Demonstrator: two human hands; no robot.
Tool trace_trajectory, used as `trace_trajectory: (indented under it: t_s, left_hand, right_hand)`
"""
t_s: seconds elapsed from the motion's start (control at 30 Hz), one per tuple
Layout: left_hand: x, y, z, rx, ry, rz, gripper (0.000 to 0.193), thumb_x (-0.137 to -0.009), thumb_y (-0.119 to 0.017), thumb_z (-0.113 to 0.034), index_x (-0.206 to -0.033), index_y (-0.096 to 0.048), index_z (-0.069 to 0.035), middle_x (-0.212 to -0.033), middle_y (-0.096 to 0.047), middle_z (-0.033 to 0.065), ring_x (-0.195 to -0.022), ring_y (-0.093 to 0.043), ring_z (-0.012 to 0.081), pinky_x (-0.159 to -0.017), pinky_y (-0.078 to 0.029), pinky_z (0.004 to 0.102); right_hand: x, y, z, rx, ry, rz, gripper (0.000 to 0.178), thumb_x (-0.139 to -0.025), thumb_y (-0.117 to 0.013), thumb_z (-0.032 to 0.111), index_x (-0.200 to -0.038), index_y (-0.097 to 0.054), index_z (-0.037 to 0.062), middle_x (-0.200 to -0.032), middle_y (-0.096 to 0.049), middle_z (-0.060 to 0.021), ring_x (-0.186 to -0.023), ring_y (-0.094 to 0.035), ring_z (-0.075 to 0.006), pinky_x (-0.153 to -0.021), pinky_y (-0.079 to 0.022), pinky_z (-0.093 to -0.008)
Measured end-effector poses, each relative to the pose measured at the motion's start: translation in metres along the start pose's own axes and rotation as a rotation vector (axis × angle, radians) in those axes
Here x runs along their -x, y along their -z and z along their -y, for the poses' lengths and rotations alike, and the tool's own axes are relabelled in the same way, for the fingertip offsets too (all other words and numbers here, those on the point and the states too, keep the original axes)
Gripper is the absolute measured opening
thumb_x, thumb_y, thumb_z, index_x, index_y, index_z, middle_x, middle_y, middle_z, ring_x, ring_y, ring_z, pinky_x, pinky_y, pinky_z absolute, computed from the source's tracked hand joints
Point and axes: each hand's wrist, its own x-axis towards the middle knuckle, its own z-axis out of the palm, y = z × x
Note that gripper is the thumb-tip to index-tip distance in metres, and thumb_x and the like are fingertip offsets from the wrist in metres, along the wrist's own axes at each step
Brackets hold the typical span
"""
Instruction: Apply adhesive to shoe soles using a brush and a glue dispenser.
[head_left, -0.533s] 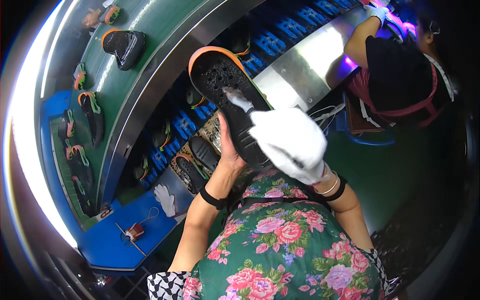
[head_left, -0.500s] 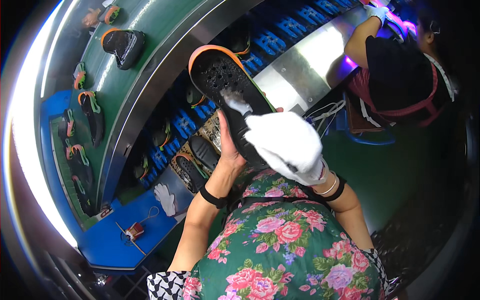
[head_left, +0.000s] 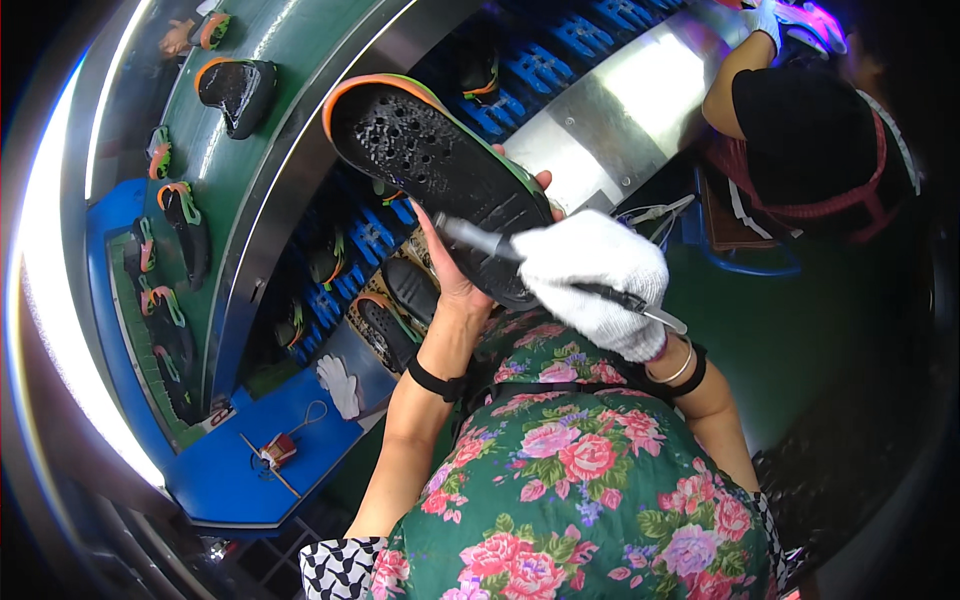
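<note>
My bare left hand point(head_left: 452, 268) holds up a black shoe sole point(head_left: 430, 165) with an orange and green rim, tread side facing me, gripped at its near end. In a white knit glove, my right hand point(head_left: 598, 278) grips a thin brush point(head_left: 480, 240) whose pale tip rests on the sole's near part; its dark handle sticks out to the right past the glove. Both hands are raised in front of my floral apron.
A green conveyor belt point(head_left: 235, 170) curves along the left with several black soles point(head_left: 238, 92) on it. Blue racks point(head_left: 350, 240) and more soles point(head_left: 388, 320) lie below my hands. A white glove point(head_left: 340, 383) lies on a blue tray. Another person point(head_left: 810, 130) works at the upper right.
My gloved right hand has slid right and down, off the sole's middle, uncovering the brush. The sole sits a little more tilted in my left hand.
</note>
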Motion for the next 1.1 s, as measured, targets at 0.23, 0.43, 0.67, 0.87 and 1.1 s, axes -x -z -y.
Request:
trace_trajectory:
  t_s: [0.23, 0.43, 0.67, 0.87, 1.1]
  left_hand:
    - [-0.001, 0.012, -0.012, -0.113, 0.035, 0.053, 0.105, -0.084, -0.044, -0.091, -0.157, -0.037, -0.015, -0.142, -0.055, 0.0338, -0.110, -0.064, 0.0536, -0.096, -0.053, 0.0627]
    - [-0.001, 0.015, -0.016, -0.132, 0.050, 0.067, 0.104, -0.086, -0.044, -0.090, -0.156, -0.039, -0.013, -0.140, -0.056, 0.0323, -0.113, -0.064, 0.0506, -0.096, -0.054, 0.0627]
    - [0.008, 0.018, -0.019, -0.145, -0.009, 0.058, 0.108, -0.088, -0.042, -0.088, -0.157, -0.034, -0.005, -0.140, -0.056, 0.0313, -0.124, -0.060, 0.0465, -0.096, -0.056, 0.0612]
    - [0.020, 0.027, -0.035, -0.214, 0.147, 0.077, 0.114, -0.084, -0.055, -0.085, -0.160, -0.029, -0.005, -0.156, -0.043, 0.0262, -0.123, -0.060, 0.0493, -0.098, -0.057, 0.0587]
    - [0.030, 0.032, -0.038, -0.083, 0.115, 0.068, 0.112, -0.086, -0.057, -0.080, -0.163, -0.025, -0.006, -0.161, -0.035, 0.0256, -0.129, -0.054, 0.0558, -0.102, -0.053, 0.0623]
  right_hand:
    - [0.010, -0.004, 0.007, -0.023, 0.062, 0.169, 0.020, -0.082, -0.080, 0.002, -0.101, -0.079, 0.0061, -0.104, -0.078, -0.0117, -0.091, -0.074, -0.0265, -0.079, -0.060, -0.0370]
    - [0.016, -0.003, 0.002, 0.110, 0.128, 0.192, 0.016, -0.080, -0.081, 0.005, -0.096, -0.080, 0.0077, -0.102, -0.078, -0.0104, -0.091, -0.075, -0.0267, -0.078, -0.059, -0.0359]
    - [0.022, 0.003, -0.009, -0.139, -0.137, 0.077, 0.018, -0.080, -0.083, 0.002, -0.097, -0.079, 0.0060, -0.099, -0.077, -0.0113, -0.088, -0.075, -0.0243, -0.078, -0.060, -0.0350]
    - [0.019, 0.001, -0.003, -0.277, -0.086, 0.330, 0.015, -0.079, -0.084, 0.005, -0.093, -0.080, 0.0080, -0.099, -0.078, -0.0091, -0.089, -0.075, -0.0247, -0.077, -0.059, -0.0349]
    - [0.023, 0.000, -0.008, 0.024, 0.155, 0.377, 0.029, -0.080, -0.080, 0.006, -0.109, -0.078, 0.0090, -0.110, -0.077, -0.0095, -0.093, -0.073, -0.0284, -0.078, -0.060, -0.0373]
